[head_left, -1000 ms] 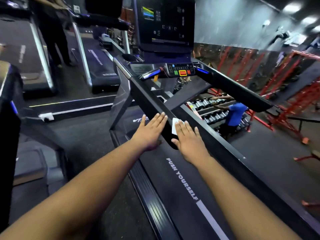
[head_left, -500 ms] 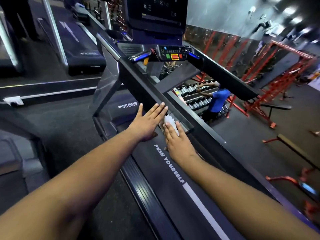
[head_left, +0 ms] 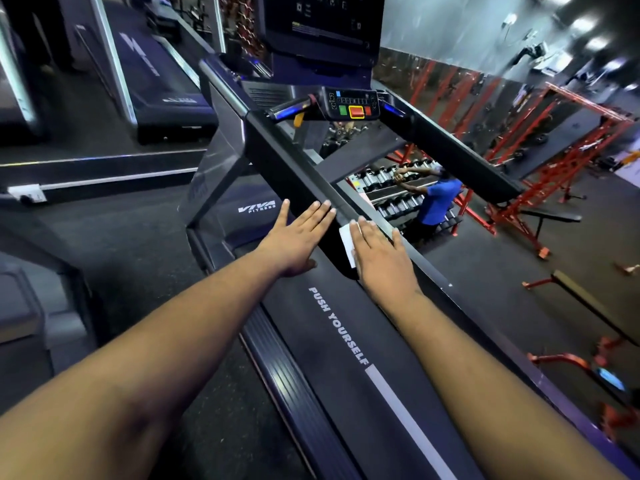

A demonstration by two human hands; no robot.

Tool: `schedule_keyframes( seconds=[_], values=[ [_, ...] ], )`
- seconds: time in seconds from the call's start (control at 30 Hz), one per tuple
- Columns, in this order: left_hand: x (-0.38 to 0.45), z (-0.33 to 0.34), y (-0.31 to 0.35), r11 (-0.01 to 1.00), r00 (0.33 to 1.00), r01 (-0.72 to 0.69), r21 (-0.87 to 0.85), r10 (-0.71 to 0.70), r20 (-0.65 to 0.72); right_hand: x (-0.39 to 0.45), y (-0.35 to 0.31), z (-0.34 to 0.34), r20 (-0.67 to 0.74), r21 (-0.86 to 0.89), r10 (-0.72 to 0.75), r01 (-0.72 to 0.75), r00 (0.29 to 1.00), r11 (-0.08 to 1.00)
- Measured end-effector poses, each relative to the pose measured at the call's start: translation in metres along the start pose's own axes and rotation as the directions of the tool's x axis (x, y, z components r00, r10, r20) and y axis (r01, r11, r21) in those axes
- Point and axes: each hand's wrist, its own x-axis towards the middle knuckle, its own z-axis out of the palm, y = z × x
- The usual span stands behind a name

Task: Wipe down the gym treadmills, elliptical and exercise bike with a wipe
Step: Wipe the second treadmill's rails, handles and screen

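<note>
I stand on a black treadmill whose belt (head_left: 346,344) reads PUSH YOURSELF. Its left handrail (head_left: 277,147) runs from the console (head_left: 351,105) down toward me. My right hand (head_left: 382,261) lies flat with straight fingers on the near end of that rail, pressing a white wipe (head_left: 347,242) against it; only the wipe's left edge shows beside my hand. My left hand (head_left: 298,239) rests flat and empty on the rail's left side, just beside the right hand.
The right handrail (head_left: 464,157) runs parallel. A large screen (head_left: 322,26) stands above the console. Another treadmill (head_left: 156,71) is at the upper left. Beyond the machine, a person in a blue shirt (head_left: 438,202) handles a dumbbell rack; red racks (head_left: 561,161) stand right.
My right hand has slid the wipe slightly along the rail's near end and flattened over it. My left hand stays beside it. The view has tilted downward and closer.
</note>
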Motion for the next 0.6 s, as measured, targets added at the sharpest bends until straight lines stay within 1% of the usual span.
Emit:
schedule_keyframes(
  seconds=[0.07,0.13,0.17,0.23,0.33,0.4,0.47,0.5,0.53,0.57,0.6],
  values=[
    [0.002,0.000,0.000,1.000,1.000,-0.003,0.001,0.003,0.008,-0.007,-0.001,0.003,-0.011,-0.004,0.026,-0.026,1.000,1.000],
    [0.003,0.003,-0.001,1.000,1.000,-0.003,-0.009,0.003,0.006,-0.031,0.000,0.009,-0.036,-0.065,0.018,-0.020,0.999,0.998],
    [0.003,0.006,-0.002,1.000,1.000,0.002,-0.009,-0.002,-0.001,-0.044,0.002,0.013,-0.033,-0.111,0.000,-0.004,0.999,0.994],
    [0.003,0.009,-0.003,1.000,1.000,0.002,-0.012,-0.002,-0.010,-0.055,0.001,0.016,-0.017,-0.259,-0.049,0.043,0.999,0.965],
    [0.006,0.014,-0.003,1.000,1.000,-0.005,0.005,0.005,-0.022,-0.037,-0.016,0.025,0.086,-0.422,-0.129,0.153,0.988,0.894],
    [0.006,0.016,-0.008,1.000,0.999,-0.012,0.011,0.013,-0.046,-0.023,-0.034,0.031,0.170,-0.522,-0.164,0.230,0.972,0.821],
    [0.007,0.017,-0.012,1.000,0.998,-0.019,0.009,0.019,-0.053,-0.015,-0.043,0.031,0.252,-0.613,-0.167,0.290,0.953,0.735],
    [0.007,0.018,-0.013,1.000,0.998,-0.018,0.012,0.018,-0.055,-0.015,-0.044,0.029,0.277,-0.633,-0.174,0.316,0.945,0.707],
    [0.007,0.018,-0.014,1.000,0.998,-0.015,0.017,0.016,-0.055,-0.017,-0.042,0.025,0.286,-0.633,-0.185,0.330,0.940,0.701],
    [0.007,0.017,-0.014,1.000,0.998,-0.014,0.014,0.014,-0.056,-0.021,-0.037,0.019,0.280,-0.606,-0.189,0.326,0.941,0.726],
    [0.008,0.016,-0.015,1.000,0.998,-0.009,0.009,0.009,-0.058,-0.024,-0.029,0.014,0.249,-0.551,-0.190,0.300,0.950,0.779]
  ],
)
